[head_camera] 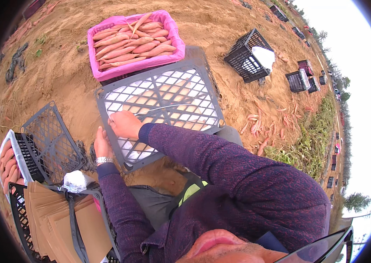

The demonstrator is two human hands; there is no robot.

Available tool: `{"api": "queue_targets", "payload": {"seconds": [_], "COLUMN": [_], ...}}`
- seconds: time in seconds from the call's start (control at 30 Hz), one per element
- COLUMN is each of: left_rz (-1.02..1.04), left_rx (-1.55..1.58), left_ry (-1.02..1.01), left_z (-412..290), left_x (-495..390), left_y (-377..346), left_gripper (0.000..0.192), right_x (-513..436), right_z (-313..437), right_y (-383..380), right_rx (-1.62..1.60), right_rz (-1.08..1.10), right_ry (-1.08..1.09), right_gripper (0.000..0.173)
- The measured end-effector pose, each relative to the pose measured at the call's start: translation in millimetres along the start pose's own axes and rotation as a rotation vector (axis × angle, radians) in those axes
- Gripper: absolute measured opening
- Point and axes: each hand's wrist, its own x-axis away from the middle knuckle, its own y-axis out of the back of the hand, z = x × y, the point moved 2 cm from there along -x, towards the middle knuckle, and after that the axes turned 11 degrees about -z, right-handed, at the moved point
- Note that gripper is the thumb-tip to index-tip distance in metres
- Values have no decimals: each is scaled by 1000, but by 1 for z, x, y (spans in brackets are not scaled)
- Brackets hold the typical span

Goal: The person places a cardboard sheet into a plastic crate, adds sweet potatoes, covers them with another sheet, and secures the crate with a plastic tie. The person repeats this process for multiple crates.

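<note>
A black plastic lattice lid (165, 86) covers a crate in front of me. Through its mesh show white paper lining (124, 97) and rows of pale contents, which look like sweet potatoes. My right hand (124, 124) is over the lid's left part, its fingers pinching a thin white strip (169, 106), apparently a cable tie, which arcs loosely over the mesh. Just beside it, my left hand (102, 143), with a metal-band watch at the wrist, is at the lid's left edge. Its fingers are partly hidden there, so its grip is unclear.
Beyond the lid stands a pink-lined crate (180, 49) heaped with sweet potatoes (133, 44). At lower left are a loose lattice lid (52, 141), another filled crate (3, 151) and a crate of cardboard sheets (83, 223). An open black crate (247, 54) sits at right on sandy soil.
</note>
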Motion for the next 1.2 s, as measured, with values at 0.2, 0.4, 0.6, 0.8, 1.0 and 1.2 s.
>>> {"api": "queue_targets", "payload": {"seconds": [0.2, 0.4, 0.6, 0.8, 1.0, 1.2], "left_rz": [-210, 20, 77, 20, 76, 102], "left_rx": [-298, -321, -169, -45, -101, -124], "left_ry": [-104, 16, 36, -99, -31, 33], "left_z": [15, 60, 68, 84, 86, 92], "left_x": [-33, -74, -91, -104, -103, -100], "left_y": [34, 44, 45, 50, 61, 73], "left_gripper": [37, 25, 17, 8, 17, 28], "right_x": [4, 7, 9, 9, 4, -24], "right_z": [-10, -15, -20, -24, -27, -32], "right_y": [-7, -18, -16, -21, -23, -33], "right_rx": [-95, -48, -33, -106, -88, 97], "right_rz": [32, 18, 4, -17, -7, 102], "right_ry": [-48, -48, -56, -106, -131, -141], "right_gripper": [21, 18, 19, 17, 17, 29]}}
